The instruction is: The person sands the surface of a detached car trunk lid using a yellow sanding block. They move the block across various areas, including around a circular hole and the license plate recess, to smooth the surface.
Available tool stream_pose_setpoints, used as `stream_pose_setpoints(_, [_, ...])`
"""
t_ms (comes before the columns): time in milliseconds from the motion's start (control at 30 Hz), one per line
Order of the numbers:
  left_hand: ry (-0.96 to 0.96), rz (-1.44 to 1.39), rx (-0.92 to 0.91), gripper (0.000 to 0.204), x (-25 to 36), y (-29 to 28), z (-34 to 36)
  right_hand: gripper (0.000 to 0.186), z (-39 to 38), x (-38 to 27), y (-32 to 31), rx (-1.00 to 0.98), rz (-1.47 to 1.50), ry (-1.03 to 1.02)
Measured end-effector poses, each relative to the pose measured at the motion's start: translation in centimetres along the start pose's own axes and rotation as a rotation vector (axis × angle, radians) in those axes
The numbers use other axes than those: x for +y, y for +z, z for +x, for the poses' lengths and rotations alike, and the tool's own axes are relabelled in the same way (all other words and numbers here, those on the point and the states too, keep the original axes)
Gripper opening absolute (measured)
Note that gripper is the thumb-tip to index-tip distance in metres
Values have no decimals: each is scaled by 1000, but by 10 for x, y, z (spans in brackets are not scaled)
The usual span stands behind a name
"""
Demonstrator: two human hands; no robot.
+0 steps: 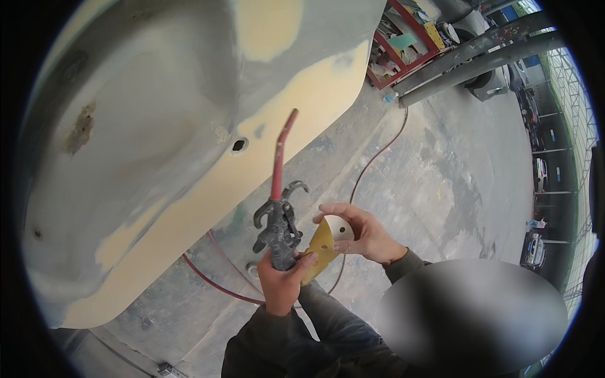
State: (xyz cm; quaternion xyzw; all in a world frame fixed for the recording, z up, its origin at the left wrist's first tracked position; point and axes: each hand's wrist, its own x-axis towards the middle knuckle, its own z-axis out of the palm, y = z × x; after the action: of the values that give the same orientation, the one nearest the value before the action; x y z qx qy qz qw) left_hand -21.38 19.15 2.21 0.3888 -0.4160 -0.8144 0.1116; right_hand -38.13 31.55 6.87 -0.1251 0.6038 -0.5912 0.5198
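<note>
My left hand [281,283] is closed round the black, dusty body of an air blow gun [277,234]. The gun's red, slightly bent nozzle points up and away, in front of the panel's edge. A yellow sanding disc [322,247] with small holes is folded over, showing its white back. My left thumb presses on the disc's lower edge beside the gun. My right hand [370,238] pinches the other side of the disc between thumb and fingers. Part of the disc is hidden behind the fingers.
A large grey car body panel [183,101] with cream filler patches and a small hole fills the left. A reddish hose [220,291] crosses the concrete floor [435,176]. A red cart [403,47] with supplies stands at the far right, near grey pipes [479,60]. Parked cars line the right.
</note>
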Motion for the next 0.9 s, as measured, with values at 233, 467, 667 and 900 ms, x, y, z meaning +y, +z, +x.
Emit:
stream_pose_setpoints(233, [-66, 41, -226, 42, 1, 12, -11, 16, -4, 3, -52, 72, -95, 117])
stream_pose_setpoints(467, [205, 222, -51, 33, 5, 11, -18, 18, -13, 15, -28, 75, -60, 56])
stream_pose_setpoints(667, [178, 346, 77, 36, -3, 4, -21, 27, -20, 49, 14, 280, -240, -42])
stream_pose_setpoints(900, [288, -91, -11, 60, -51, -11, -49, 36, -28, 102, 79, 277, 101, -30])
